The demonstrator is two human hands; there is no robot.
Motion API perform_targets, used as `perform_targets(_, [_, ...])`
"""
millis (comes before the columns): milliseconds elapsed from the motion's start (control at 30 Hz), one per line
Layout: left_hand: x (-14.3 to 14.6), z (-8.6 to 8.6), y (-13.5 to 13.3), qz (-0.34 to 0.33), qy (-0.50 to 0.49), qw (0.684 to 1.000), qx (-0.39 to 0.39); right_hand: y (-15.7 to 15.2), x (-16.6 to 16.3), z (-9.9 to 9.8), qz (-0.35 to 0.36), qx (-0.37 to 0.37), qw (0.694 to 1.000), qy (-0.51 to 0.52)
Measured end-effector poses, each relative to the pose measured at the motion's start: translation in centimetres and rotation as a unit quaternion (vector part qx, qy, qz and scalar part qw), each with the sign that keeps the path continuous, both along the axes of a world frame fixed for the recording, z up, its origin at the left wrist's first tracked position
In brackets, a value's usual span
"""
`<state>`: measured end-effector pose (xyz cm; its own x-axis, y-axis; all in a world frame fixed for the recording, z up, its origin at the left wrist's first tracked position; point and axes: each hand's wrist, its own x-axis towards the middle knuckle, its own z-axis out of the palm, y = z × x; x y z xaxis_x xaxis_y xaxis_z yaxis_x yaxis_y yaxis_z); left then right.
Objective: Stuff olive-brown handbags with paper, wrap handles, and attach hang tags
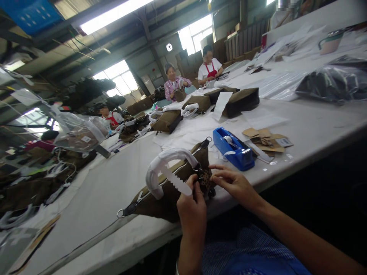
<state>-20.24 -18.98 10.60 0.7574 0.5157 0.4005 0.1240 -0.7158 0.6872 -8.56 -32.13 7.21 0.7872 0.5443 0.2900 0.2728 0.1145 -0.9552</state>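
The left hand [191,206] is curled shut, its thumb and fingers pinching the lower end of a short white strip of tape [177,182] with a saw-toothed edge, which stands up and leans left from the grip. Just to its right, the right hand [235,184] reaches in with fingers [217,168] partly extended, thumb and fingertips closing on a small patterned charm [207,182], spotted brown and black, that hangs at the near end of an olive-brown bag [169,200]. The two hands are almost touching over this spot. The bag lies on its side at the near edge of a long white table [114,183], its arched handle [163,162] already covered in white wrapping, a metal ring [122,213] jutting from its left end. Judging from this, the work goes best if the charm is held steady and flat while the strip is kept taut and away from the fabric, so it does not fold on itself or catch the bag. Just beyond the right hand sits a blue tape dispenser [233,147], with loose cardboard tags [265,137] beside it. Farther along the table lie more bags [241,100] of the same kind, and several seated people [210,68] work at the far end.
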Motion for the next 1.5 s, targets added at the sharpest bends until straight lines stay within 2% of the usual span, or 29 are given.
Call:
perform_targets(100, [0.6,0.4,-0.1,0.000,-0.002,1.000,-0.024,0.3,-0.5,-0.5,0.000,0.019,0.999,0.039])
perform_targets(167, [0.8,0.3,-0.2,-0.010,-0.007,0.996,-0.086,0.2,-0.6,-0.8,-0.008,0.026,0.999,0.041])
perform_targets(267, [1.0,-0.4,-0.3,-0.041,-0.010,0.983,-0.181,-0.1,-0.3,-0.8,-0.036,0.034,0.999,0.004])
perform_targets(333, [0.9,-0.8,-0.3,-0.051,-0.010,0.977,-0.206,-0.4,0.2,-0.8,-0.079,0.032,0.996,-0.040])
perform_targets(433, [1.0,-1.0,-0.3,-0.048,-0.014,0.973,-0.226,-1.1,1.4,-0.7,-0.133,0.014,0.985,-0.110])
perform_targets(600, [1.2,-0.4,-0.5,-0.046,-0.031,0.968,-0.244,-1.8,2.8,-1.0,-0.153,-0.008,0.973,-0.172])
perform_targets(967, [1.0,-0.9,-0.2,-0.065,-0.019,0.968,-0.243,-0.5,2.8,-1.0,-0.100,-0.008,0.973,-0.208])
perform_targets(1067, [0.8,-0.5,-0.1,-0.057,-0.009,0.981,-0.184,0.0,2.8,-0.9,-0.080,0.005,0.973,-0.215])
perform_targets(1167, [0.8,0.3,0.5,-0.005,-0.014,0.998,-0.054,0.5,2.9,-0.6,-0.065,0.031,0.977,-0.203])
perform_targets(1267, [1.2,1.0,1.3,0.023,-0.038,0.996,0.073,1.1,3.0,-0.2,-0.061,0.049,0.979,-0.190])
perform_targets(1400, [1.9,0.6,3.2,-0.036,-0.082,0.981,0.173,1.8,3.0,0.1,-0.084,0.044,0.971,-0.221])
perform_targets(1500, [2.7,-1.0,5.0,-0.090,-0.094,0.976,0.177,2.4,3.4,-0.1,-0.103,0.040,0.965,-0.239])
